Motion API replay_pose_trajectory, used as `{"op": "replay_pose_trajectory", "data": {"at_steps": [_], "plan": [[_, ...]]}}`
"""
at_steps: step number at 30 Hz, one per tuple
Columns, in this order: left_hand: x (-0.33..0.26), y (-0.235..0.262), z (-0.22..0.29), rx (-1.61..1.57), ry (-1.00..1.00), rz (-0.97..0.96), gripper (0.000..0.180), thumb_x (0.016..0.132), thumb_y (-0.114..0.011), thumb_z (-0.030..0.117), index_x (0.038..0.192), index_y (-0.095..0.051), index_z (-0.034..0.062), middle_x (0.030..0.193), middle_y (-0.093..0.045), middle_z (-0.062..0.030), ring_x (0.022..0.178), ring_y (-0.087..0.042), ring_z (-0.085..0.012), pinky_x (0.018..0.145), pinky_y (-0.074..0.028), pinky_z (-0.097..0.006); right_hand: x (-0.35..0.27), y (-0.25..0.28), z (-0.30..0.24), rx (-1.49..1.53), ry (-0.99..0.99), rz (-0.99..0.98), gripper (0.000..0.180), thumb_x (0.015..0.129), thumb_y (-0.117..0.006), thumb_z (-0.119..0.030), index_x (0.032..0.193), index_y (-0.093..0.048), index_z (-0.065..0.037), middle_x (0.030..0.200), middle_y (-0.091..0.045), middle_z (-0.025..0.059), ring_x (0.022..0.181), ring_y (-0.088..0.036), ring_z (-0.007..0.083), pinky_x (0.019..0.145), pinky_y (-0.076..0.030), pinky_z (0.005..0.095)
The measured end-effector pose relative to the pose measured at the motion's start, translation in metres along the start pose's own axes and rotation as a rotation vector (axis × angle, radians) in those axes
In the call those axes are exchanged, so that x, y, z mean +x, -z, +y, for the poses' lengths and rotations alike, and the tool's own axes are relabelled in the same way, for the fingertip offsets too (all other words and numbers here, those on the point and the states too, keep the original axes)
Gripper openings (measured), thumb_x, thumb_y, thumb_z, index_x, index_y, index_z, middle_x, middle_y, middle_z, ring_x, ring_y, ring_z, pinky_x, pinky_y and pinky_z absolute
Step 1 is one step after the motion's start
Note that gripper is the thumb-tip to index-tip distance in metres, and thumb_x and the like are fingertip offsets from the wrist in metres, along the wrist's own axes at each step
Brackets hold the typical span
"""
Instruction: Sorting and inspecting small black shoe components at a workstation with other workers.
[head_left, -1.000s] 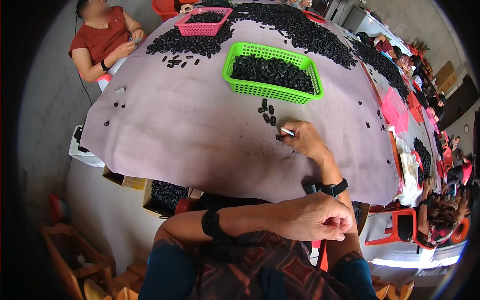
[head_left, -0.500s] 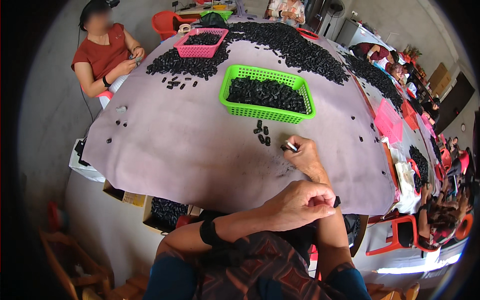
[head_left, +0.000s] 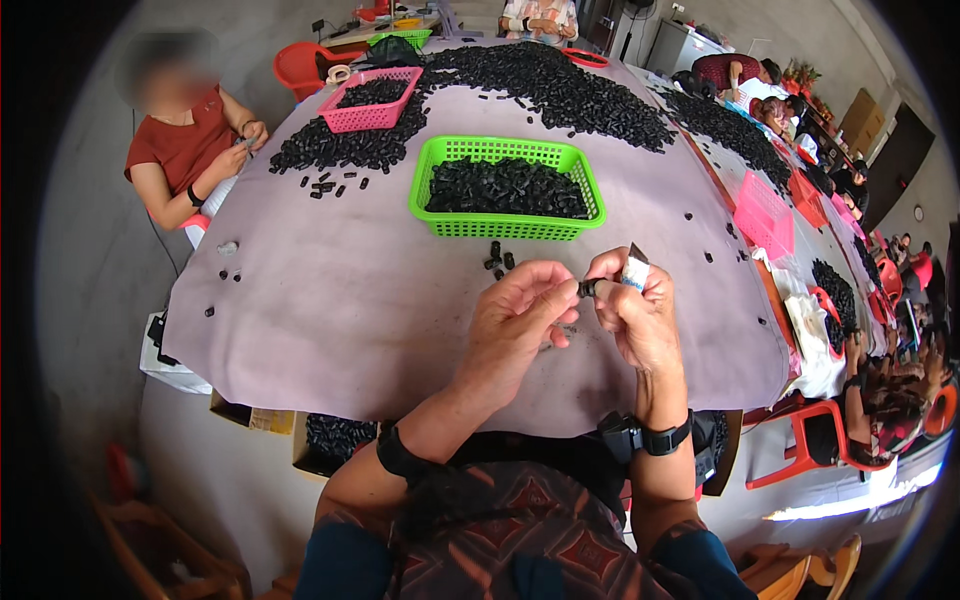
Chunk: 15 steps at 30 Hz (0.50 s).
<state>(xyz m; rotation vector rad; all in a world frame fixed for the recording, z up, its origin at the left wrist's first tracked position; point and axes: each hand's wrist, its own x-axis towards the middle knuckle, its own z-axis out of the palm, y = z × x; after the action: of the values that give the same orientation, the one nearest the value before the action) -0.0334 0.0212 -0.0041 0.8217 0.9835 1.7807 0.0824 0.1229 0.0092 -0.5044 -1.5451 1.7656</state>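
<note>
Above the near part of the table my two hands meet at a small black cylindrical part [head_left: 588, 288]. My left hand [head_left: 520, 318] pinches its left end between thumb and fingertips. Close by, my right hand [head_left: 642, 322] is closed, its thumb and finger at the part's other end. Sticking up from the right fist is a small blade-like tool [head_left: 636, 268] with a white and blue wrapped middle and a dark slanted tip. Several loose black parts [head_left: 496, 258] lie just beyond my left hand, in front of a green basket [head_left: 508, 228] filled with such parts.
A large heap of black parts [head_left: 560, 90] covers the far table. At the far left stands a pink basket [head_left: 368, 117]. A person in a red top [head_left: 185, 150] sits on the left. An empty-looking pink basket [head_left: 765, 215] and more people are at the right.
My left hand has lifted off my right forearm and moved forward to meet my right hand. The right hand has turned, its tool now pointing up, and a black part is between the hands.
</note>
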Motion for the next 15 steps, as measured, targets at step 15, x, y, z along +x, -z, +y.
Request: {"op": "replay_pose_trajectory", "data": {"at_steps": [15], "plan": [[-0.007,-0.002,0.003,-0.154,-0.019,-0.04,0.01,0.088,-0.053,0.011,0.093,-0.055,0.0032,0.082,-0.057,-0.0025,0.07,-0.053,-0.0088,0.06,-0.044,-0.024,-0.02,-0.023,-0.017,-0.119,0.175,-0.097,0.02,0.076,-0.062,0.005,0.095,-0.055,0.003,0.071,-0.055,0.0016,0.064,-0.056,0.0094,0.057,-0.048,0.0244]]}}
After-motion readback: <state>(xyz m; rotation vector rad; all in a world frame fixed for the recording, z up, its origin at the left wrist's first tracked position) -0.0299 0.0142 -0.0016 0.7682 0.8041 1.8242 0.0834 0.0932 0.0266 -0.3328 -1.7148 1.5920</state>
